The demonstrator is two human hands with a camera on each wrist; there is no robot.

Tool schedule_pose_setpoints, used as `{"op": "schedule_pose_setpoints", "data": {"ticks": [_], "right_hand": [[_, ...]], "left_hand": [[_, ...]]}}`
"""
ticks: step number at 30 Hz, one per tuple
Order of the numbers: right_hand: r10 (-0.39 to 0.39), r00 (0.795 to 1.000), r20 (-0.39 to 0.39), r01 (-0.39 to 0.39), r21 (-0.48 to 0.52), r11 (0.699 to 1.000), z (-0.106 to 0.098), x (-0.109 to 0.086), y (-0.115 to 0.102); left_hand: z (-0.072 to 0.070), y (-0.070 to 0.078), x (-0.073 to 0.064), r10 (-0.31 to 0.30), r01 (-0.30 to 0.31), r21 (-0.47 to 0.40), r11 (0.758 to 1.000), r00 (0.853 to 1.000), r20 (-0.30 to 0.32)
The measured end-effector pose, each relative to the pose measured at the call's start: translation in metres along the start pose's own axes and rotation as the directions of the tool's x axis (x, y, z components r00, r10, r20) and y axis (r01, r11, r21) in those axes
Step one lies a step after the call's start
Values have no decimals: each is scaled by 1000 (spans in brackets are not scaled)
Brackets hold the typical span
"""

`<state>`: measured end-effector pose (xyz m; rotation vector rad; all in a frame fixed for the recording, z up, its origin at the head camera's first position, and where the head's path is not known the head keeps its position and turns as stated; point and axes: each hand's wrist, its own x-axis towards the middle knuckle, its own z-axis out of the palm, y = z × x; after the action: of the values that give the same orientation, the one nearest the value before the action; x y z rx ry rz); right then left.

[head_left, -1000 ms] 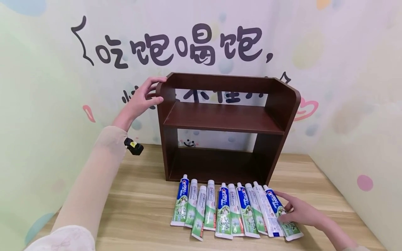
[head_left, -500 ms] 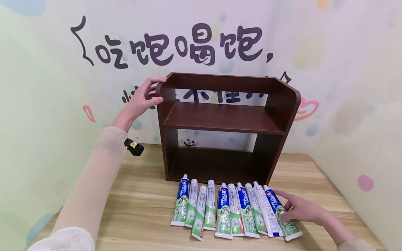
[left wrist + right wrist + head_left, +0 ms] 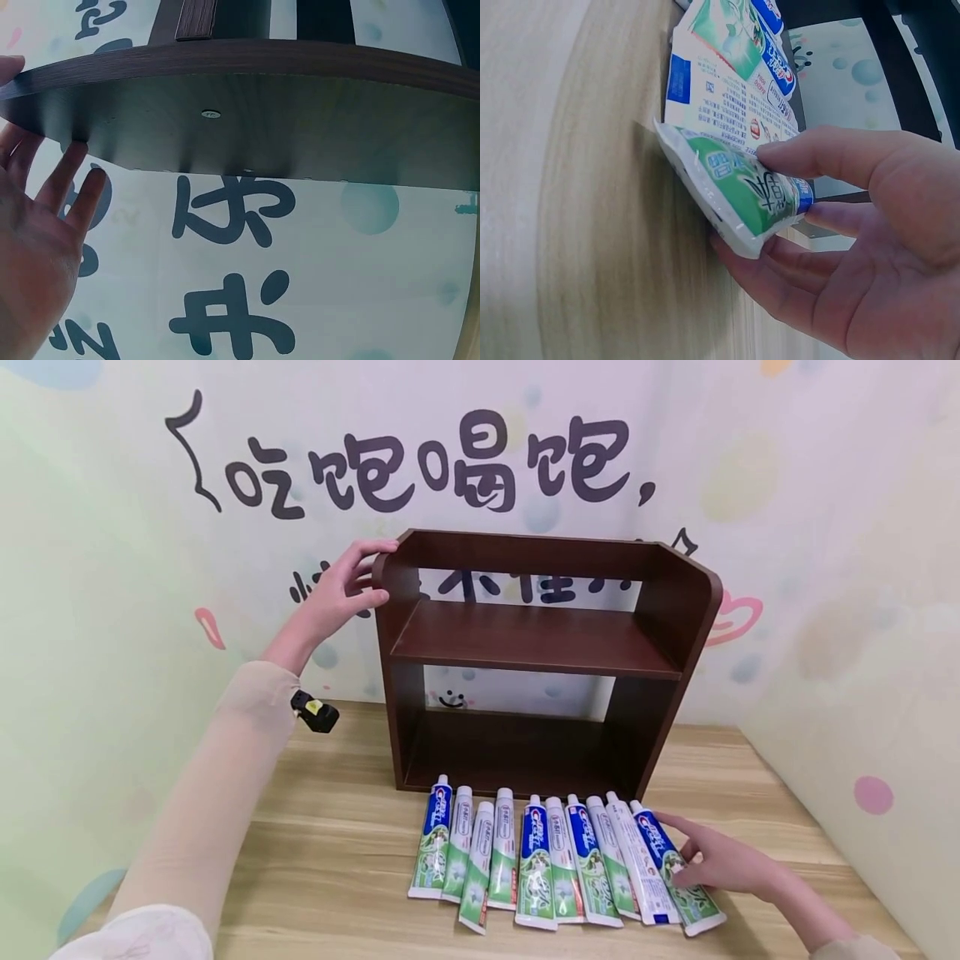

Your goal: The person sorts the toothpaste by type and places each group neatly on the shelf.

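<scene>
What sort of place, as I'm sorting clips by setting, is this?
Probably a staged corner or booth: decorated walls with black lettering close in around a wood-grain surface bearing a brown shelf unit and toothpaste tubes.

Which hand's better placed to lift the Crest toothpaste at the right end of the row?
Likely the right hand, since it pinches that Crest toothpaste tube. The left hand rests at the upper left corner of the brown wooden shelf, well away from the tube.
</scene>
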<state>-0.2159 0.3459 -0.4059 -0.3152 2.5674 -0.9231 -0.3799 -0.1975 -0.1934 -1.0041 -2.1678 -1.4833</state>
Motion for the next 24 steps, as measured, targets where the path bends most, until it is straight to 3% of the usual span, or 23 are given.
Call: {"op": "schedule_pose_setpoints", "data": {"ticks": [6, 12, 17, 24], "right_hand": [[9, 999, 37, -10, 41, 999, 3, -4, 3], [-35, 998, 49, 31, 78, 997, 1, 0, 0], [-56, 995, 77, 45, 141, 989, -1, 1, 1], [-58, 995, 86, 45, 145, 988, -2, 2, 4]], "left_hand": [[3, -2, -3, 0, 0, 7, 1000, 1000, 22], [1, -2, -3, 3, -3, 13, 1000, 1000, -12], [1, 1, -4, -10, 10, 14, 1000, 1000, -4], [0, -1, -4, -1, 1, 19, 1000, 1000, -12]]}}
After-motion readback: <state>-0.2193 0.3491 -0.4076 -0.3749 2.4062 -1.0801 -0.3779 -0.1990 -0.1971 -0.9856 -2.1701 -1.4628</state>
